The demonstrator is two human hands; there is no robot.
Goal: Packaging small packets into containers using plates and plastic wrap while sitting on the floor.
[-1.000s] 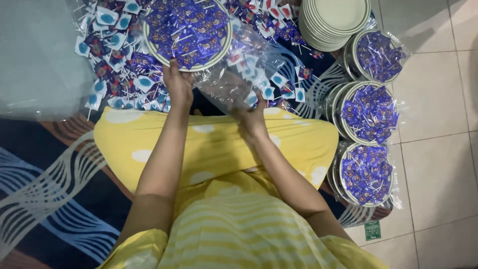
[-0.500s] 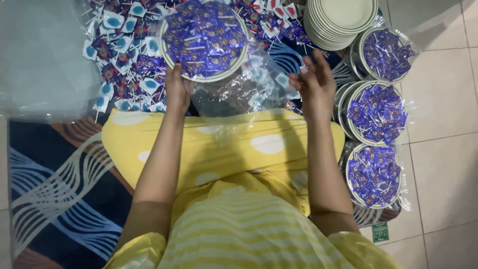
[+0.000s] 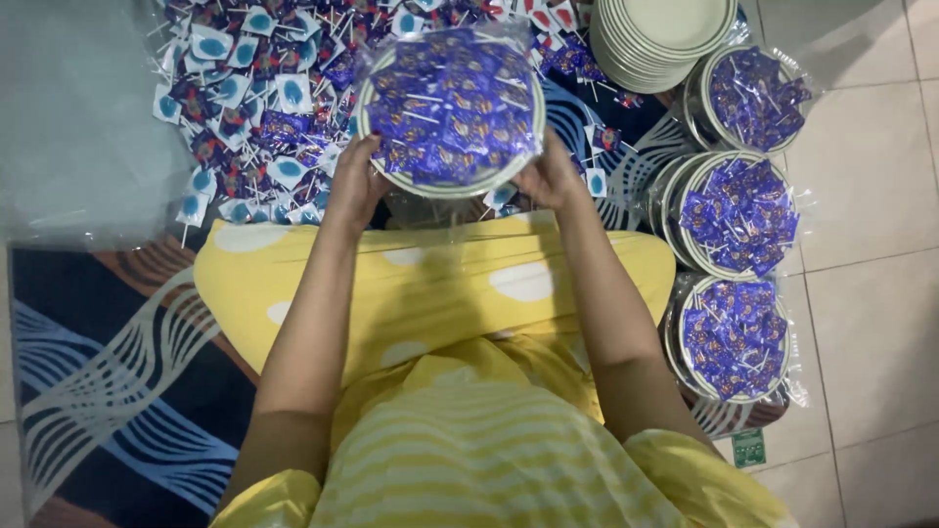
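A round pale plate (image 3: 449, 186) heaped with purple-wrapped sweets sits inside a clear plastic bag (image 3: 430, 209) in front of my lap. My left hand (image 3: 353, 182) grips the plate's left rim through the plastic. My right hand (image 3: 551, 177) holds its right rim the same way. The bag's loose end hangs down over my yellow dotted skirt (image 3: 430, 293).
A heap of loose wrapped lollipops (image 3: 249, 108) covers the mat at the upper left. A stack of bare plates (image 3: 665, 39) stands at the upper right. Three bagged plates of sweets (image 3: 738, 210) line the right side, by the tiled floor (image 3: 871, 196).
My right hand moved from the far right edge of the bag onto the plate's rim. The plastic now lies drawn over the sweets, and the plate sits closer to me.
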